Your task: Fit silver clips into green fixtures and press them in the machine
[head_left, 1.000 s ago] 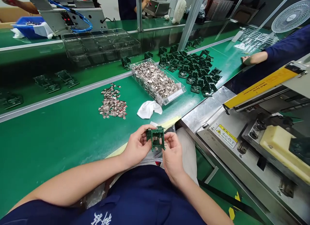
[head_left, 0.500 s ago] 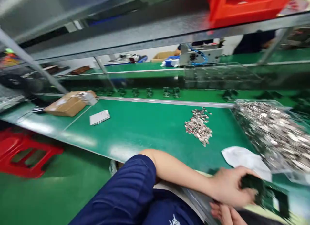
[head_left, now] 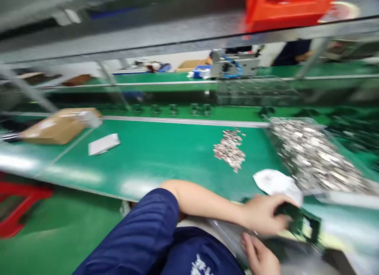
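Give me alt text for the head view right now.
Blurred view: the left hand grips a green part at the near edge of the bench, the right hand below it. Beyond lie a white cloth, a pile of metal clips and a clear tray full of them; a box sits far left.

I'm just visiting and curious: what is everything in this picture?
box: one, brown, table's far left
packet: one, white, right of the box
pile: one, silvery small parts, mid-table
tray: one, clear, full of silvery parts, right
cloth: one, white, beside the tray
holders: a row, dark green, too blurred to count, on the belt behind
bin: one, red, shelf above
stool: one, red, floor at left
table: one, green
left hand: grips a dark green part
right hand: just below the left hand, blurred
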The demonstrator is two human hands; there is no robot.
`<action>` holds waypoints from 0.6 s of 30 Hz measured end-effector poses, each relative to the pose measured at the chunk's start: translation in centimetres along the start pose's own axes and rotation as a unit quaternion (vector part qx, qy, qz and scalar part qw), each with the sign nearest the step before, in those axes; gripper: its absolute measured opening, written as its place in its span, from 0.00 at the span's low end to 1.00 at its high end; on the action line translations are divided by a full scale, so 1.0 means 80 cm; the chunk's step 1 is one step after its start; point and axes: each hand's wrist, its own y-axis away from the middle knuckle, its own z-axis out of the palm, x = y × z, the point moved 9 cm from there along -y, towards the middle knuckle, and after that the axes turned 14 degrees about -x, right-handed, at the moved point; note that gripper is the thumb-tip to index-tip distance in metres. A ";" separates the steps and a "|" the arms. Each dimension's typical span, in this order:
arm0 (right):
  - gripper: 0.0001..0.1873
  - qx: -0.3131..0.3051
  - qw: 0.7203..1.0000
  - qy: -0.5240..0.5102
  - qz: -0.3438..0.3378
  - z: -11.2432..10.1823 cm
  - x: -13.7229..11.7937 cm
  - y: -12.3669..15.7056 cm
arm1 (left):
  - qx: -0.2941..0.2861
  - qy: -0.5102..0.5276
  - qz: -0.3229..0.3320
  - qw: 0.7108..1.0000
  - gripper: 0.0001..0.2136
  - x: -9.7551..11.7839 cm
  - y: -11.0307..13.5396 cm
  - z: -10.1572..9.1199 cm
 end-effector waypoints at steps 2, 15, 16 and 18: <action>0.26 -0.022 0.999 0.028 0.002 -0.010 -0.014 0.017 | 0.021 0.040 0.004 0.999 0.21 0.006 0.007 0.001; 0.08 0.283 0.952 -0.018 -0.118 -0.150 -0.127 0.068 | -0.066 0.201 0.080 0.974 0.14 0.006 0.016 0.017; 0.08 0.286 0.951 -0.019 -0.119 -0.148 -0.128 0.063 | -0.068 0.209 0.080 0.972 0.14 0.006 0.015 0.017; 0.08 0.283 0.952 -0.016 -0.113 -0.142 -0.127 0.053 | -0.074 0.219 0.080 0.970 0.14 0.006 0.014 0.017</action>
